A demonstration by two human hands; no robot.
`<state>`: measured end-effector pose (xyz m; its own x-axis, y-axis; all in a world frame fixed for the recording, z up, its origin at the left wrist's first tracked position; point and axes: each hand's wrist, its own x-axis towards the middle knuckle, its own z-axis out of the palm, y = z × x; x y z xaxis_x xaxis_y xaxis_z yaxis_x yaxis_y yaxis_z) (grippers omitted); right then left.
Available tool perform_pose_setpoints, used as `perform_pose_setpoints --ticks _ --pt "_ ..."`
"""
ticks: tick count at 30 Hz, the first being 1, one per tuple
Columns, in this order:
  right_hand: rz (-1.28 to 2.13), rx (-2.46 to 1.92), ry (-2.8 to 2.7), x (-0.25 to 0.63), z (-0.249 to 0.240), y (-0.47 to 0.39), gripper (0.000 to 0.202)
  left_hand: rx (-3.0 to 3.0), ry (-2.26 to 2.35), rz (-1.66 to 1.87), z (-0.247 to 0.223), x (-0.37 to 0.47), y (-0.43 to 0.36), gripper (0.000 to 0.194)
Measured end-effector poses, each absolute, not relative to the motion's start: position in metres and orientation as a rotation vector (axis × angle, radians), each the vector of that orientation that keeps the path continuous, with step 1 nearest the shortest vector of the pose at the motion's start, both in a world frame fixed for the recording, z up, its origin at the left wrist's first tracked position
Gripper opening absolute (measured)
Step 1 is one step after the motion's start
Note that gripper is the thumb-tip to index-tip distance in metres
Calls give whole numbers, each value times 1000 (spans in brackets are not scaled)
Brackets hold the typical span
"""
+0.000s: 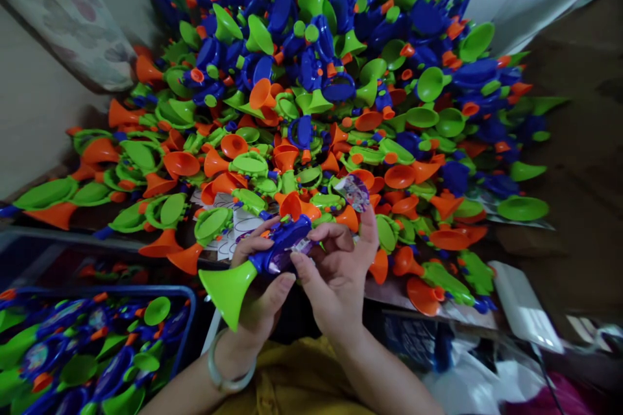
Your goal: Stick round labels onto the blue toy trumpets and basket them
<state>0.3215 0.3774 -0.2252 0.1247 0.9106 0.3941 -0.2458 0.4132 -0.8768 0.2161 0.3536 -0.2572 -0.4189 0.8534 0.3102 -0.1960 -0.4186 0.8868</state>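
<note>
My left hand (256, 301) holds a toy trumpet (287, 240) with a blue body, a bright green bell pointing down left and an orange mouthpiece end. Its fingers wrap the body from the left. With thumb and forefinger, my right hand (341, 272) pinches at a shiny printed sticker (302, 246) on the trumpet's flat face. Another printed sticker (354, 192) clings to the tip of a raised finger of that hand. I cannot tell how much of the first sticker is stuck down. A pale bangle (231, 379) circles my left wrist.
A large heap of toy trumpets (311, 65), blue-and-green and green-and-orange, covers the table ahead. Sticker sheets (243, 224) lie at its front edge. A blue crate (189, 311) of trumpets stands at lower left. A white box-shaped device (525, 305) sits at right, plastic bags (467, 382) below.
</note>
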Motion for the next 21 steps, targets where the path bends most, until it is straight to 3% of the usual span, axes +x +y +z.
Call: perform_pose_setpoints --ticks 12,21 --pt "963 -745 -1187 325 -225 380 101 999 1135 1916 -241 218 356 40" --pt "802 -743 -1266 320 -224 379 96 986 1148 1929 -249 220 353 27"
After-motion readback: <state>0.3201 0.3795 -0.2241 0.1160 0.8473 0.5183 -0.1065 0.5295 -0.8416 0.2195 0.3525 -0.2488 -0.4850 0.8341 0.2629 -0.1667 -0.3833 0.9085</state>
